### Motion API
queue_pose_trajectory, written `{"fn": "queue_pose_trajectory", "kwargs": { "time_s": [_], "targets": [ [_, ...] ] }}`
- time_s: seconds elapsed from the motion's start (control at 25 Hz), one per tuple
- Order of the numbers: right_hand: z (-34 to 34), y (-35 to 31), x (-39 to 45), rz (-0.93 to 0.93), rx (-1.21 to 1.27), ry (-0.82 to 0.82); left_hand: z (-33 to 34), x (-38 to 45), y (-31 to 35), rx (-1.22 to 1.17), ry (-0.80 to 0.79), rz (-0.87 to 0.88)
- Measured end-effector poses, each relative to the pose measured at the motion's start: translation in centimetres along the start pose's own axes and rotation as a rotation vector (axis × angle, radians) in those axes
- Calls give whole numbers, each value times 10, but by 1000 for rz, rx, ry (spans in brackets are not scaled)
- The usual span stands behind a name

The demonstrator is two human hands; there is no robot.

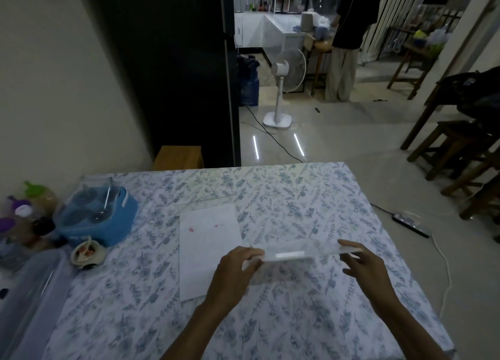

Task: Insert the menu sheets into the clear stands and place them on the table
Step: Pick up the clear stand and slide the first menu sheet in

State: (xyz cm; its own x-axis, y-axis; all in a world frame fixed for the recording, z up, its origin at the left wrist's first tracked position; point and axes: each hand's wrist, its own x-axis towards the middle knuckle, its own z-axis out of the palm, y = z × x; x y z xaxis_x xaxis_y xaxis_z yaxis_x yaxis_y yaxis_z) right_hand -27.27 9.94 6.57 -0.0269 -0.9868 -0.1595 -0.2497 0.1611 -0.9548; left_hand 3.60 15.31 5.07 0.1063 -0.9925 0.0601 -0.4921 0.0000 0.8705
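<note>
I hold a clear acrylic stand (297, 254) just above the table (311, 197), which has a blue floral cloth. My left hand (238, 270) grips the stand's left end. My right hand (362, 265) grips its right end with thumb and fingers. A white menu sheet (208, 248) with small pink marks lies flat on the cloth to the left of the stand. Its lower right corner is hidden behind my left hand. Another clear stand seems to lie at the sheet's far edge (205, 201), faint and hard to make out.
A blue container (100, 219) with a clear lid, bottles (24, 216), a small bowl (88, 254) and a clear plastic box (29, 292) crowd the table's left side. Beyond stand a white fan (284, 83), wooden stools (454, 148) and a person (349, 35) at a counter.
</note>
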Motion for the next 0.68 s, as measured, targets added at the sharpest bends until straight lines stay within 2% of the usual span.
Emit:
{"fn": "queue_pose_trajectory", "kwargs": {
  "time_s": [0.24, 0.44, 0.68],
  "targets": [
    [21, -28, 82, -63, -75, 17, -8, 74, 17, 46, 153, -8],
    [51, -8, 126, -5, -100, 15, 7, 112, 3, 75, 267, -57],
    [69, 20, 149, -44, -166, 91, 46, 125, -28, 77, 373, -182]
  ]
}}
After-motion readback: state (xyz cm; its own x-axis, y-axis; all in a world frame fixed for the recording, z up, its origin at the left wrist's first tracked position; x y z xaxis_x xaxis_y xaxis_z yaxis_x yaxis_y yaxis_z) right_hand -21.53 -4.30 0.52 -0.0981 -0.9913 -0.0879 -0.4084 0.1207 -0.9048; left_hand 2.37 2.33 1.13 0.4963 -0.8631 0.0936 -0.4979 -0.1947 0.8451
